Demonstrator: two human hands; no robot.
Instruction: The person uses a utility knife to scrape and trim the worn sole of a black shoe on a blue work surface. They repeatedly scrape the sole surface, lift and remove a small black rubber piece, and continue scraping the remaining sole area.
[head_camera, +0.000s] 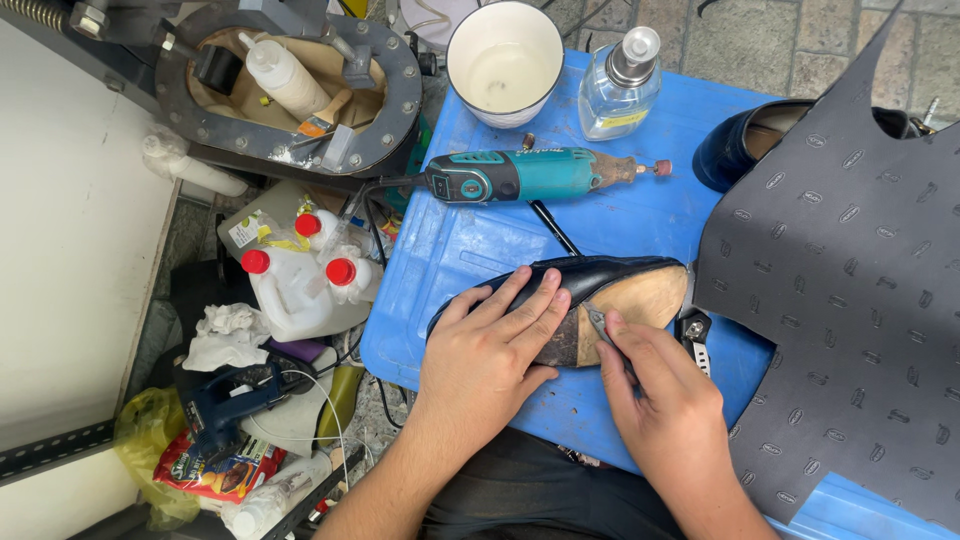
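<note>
A black dress shoe (600, 290) lies sole-up on the blue tabletop (470, 250), near its middle. The left hand (490, 345) presses flat over the heel end, fingers spread and closed on nothing, simply pinning it. The right hand (655, 385) is curled around a small blade (598, 322), its tip touching the sole where dark worn surface meets pale, bare leather. Judging by that, the toe half looks already stripped clean while the dark patch toward the heel remains (the part under the left hand is hidden).

At 12 o'clock from the shoe lies a teal rotary tool (530, 175), and beyond it a white bowl (505, 60) holding a thin pale film of liquid, with a clear glass bottle (620, 85) beside it, nearly empty. At 3 o'clock a dark embossed rubber sheet (850, 290) drapes over the tabletop.
</note>
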